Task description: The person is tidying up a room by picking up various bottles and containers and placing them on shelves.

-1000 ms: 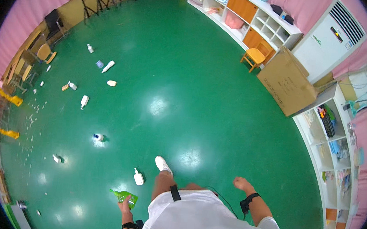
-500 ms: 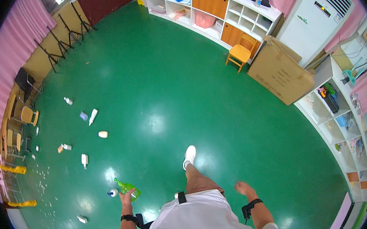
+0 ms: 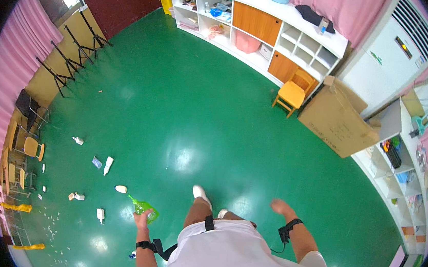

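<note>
My left hand (image 3: 142, 218) is closed around a translucent green pump bottle (image 3: 145, 210), whose nozzle points up and to the left. Beyond that bottle, a cream bottle (image 3: 121, 189) lies on the floor. A white bottle (image 3: 100, 216) lies to the left of the hand. Near my left forearm, a white and blue bottle (image 3: 133, 254) is partly hidden. My right hand (image 3: 282, 208) hangs out over the floor on the right, fingers curled in, touching nothing. Both wrists wear black straps.
More bottles, including a tall white one (image 3: 108, 166) and a bluish one (image 3: 97, 162), lie scattered at left, with small white bits (image 3: 52, 228) nearby. Black tripods (image 3: 80, 47) line the left wall. A wooden chair (image 3: 292, 93) and a large cardboard box (image 3: 336, 119) stand by the shelves.
I have stepped ahead, and my feet have changed places. The green pump bottle has moved slightly up and left in my left hand. The floor bottles appear lower in view.
</note>
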`<action>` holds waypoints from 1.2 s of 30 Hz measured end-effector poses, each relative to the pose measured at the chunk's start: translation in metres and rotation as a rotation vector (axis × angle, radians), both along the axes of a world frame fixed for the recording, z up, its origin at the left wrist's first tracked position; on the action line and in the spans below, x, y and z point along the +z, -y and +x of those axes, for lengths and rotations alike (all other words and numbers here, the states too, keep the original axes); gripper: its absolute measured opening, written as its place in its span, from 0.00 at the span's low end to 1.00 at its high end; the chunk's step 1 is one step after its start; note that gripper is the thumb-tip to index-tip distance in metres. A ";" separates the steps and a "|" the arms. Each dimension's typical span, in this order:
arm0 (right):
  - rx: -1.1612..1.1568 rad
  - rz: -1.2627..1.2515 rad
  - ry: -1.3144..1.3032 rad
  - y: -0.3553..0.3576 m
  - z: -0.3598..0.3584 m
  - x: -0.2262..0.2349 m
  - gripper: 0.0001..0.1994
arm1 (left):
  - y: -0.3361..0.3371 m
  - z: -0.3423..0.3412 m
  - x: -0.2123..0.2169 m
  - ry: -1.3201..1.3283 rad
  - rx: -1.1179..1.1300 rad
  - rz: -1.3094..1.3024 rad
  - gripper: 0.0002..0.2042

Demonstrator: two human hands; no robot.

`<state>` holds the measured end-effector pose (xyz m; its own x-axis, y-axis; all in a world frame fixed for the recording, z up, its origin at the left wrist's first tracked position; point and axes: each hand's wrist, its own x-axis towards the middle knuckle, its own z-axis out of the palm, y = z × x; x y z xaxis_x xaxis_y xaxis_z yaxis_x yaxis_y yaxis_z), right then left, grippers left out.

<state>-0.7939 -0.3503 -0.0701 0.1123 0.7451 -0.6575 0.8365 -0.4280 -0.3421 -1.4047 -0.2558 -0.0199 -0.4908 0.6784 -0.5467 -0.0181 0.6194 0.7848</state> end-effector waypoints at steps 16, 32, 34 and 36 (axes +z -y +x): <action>-0.451 -0.041 -0.189 -0.275 0.033 -0.042 0.18 | -0.472 0.087 -0.018 0.096 -0.258 0.095 0.35; 0.140 0.154 0.040 -0.597 0.219 -0.157 0.11 | -0.841 0.247 -0.007 -0.140 -0.337 0.029 0.39; 0.011 0.072 -0.031 -0.686 0.237 -0.122 0.12 | -0.870 0.251 -0.004 -0.129 -0.276 0.050 0.38; -0.127 -0.018 -0.091 -0.783 0.245 -0.086 0.12 | -0.901 0.254 -0.003 -0.070 -0.244 0.115 0.36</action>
